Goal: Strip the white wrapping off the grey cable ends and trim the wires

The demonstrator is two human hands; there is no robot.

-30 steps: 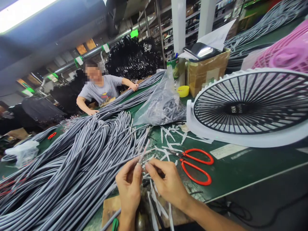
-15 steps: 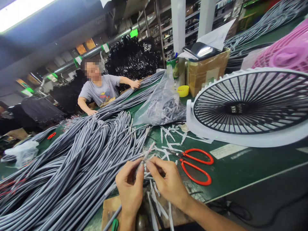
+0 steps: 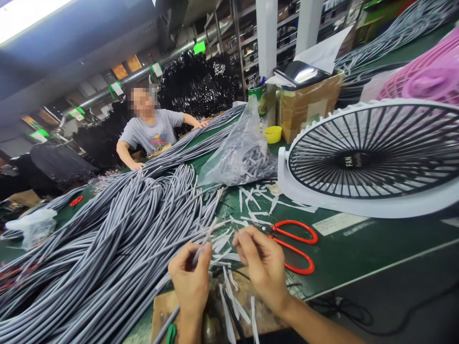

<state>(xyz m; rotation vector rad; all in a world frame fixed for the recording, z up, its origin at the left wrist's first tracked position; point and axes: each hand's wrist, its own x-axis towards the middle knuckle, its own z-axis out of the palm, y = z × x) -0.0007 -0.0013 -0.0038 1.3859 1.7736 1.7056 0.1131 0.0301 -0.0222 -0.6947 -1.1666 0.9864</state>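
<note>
My left hand (image 3: 191, 277) is closed around a grey cable (image 3: 168, 327), whose frayed, pale end sticks up past the thumb. Just to its right, my right hand (image 3: 265, 267) has thumb and fingers pinched together; whatever lies between the tips is too small to make out. The two hands are apart. Scissors with red handles (image 3: 311, 234) lie on the table right behind my right hand. White strips (image 3: 233, 306) are scattered below and beyond the hands, some on a wooden board (image 3: 163, 308).
A large heap of grey cables (image 3: 118, 239) covers the left. A clear bag of scraps (image 3: 244, 162), a yellow cup (image 3: 273, 134), a cardboard box (image 3: 304, 107) and a fan (image 3: 353, 160) stand behind. Across the table (image 3: 358, 253), a co-worker (image 3: 150, 131) touches cables.
My right hand has moved right, away from the cable end, and my left hand has shifted slightly left and down. The co-worker's arm on the right side has moved a little.
</note>
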